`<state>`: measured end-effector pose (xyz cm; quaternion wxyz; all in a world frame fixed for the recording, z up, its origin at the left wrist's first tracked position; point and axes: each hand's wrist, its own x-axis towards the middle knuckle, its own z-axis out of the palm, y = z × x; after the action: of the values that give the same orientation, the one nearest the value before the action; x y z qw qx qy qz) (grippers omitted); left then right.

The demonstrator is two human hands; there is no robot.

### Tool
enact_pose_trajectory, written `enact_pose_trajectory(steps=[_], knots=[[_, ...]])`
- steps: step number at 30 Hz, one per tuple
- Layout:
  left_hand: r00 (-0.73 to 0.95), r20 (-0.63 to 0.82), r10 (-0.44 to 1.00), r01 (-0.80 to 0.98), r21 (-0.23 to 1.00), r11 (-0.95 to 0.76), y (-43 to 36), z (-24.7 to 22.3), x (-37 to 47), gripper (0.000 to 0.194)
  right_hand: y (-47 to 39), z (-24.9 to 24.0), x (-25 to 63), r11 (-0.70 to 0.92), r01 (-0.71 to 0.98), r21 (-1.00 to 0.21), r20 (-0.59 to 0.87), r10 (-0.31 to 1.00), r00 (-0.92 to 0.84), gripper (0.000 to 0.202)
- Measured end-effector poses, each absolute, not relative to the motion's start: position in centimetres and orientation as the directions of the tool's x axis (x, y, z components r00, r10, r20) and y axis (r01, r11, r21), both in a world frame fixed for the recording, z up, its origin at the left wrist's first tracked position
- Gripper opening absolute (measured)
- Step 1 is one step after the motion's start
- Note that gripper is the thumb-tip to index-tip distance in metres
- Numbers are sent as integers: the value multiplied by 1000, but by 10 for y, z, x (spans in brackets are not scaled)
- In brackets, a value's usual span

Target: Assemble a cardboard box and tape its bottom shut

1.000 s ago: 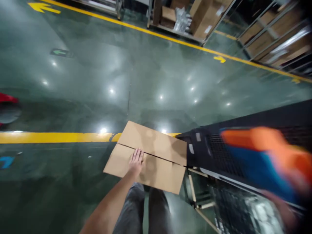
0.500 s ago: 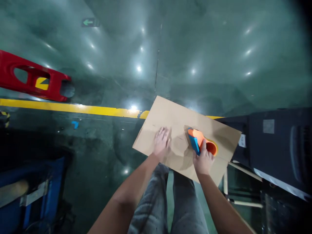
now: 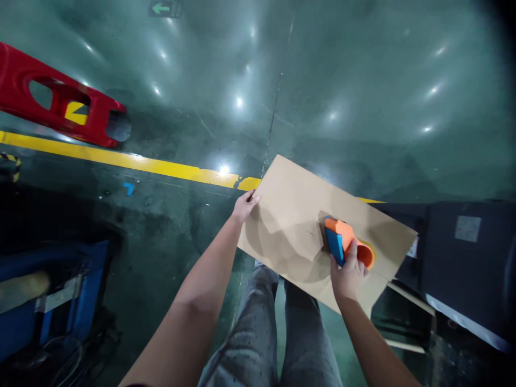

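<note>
A flat brown cardboard sheet [image 3: 294, 199] lies at a slant in front of my legs. At its left edge my left hand [image 3: 243, 208] is closed, thumb on top and fingers curled round the border. My right hand [image 3: 349, 277] grips an orange and blue packing tape dispenser [image 3: 345, 236] over the right half of the cardboard. The dispenser's round orange hollow faces up on the right, and its blue part points left. My palm and fingers hide some of its lower side.
A black case-like object [image 3: 455, 263] stands at the right, beside pale bars [image 3: 407, 298]. A red frame part [image 3: 60, 102] is at the far left, above a yellow floor line [image 3: 161, 166]. Blue equipment [image 3: 91, 290] fills the lower left. A small blue scrap [image 3: 129, 188] lies on the floor.
My left hand has gone from lying flat on the cardboard to gripping its left edge. My right hand keeps hold of the tape dispenser. The whole view has shifted slightly.
</note>
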<state>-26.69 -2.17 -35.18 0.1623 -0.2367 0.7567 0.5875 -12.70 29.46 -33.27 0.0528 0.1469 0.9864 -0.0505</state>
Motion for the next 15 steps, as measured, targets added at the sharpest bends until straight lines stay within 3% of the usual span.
enact_pose_trajectory(steps=[8,12,15], knots=[[-816,-561,-139,-578,792,198,-25,-360,-269,27,284,-282,-146,866,396,-307,-256,325,-910,65],[-794,-585,-166,-606,783,139,-24,-365,-270,27,262,-250,-185,645,442,-623,-484,126,-866,61],[-774,-611,-168,-628,775,75,-23,-367,-271,26,238,-245,-230,473,484,-736,-594,-110,-797,60]])
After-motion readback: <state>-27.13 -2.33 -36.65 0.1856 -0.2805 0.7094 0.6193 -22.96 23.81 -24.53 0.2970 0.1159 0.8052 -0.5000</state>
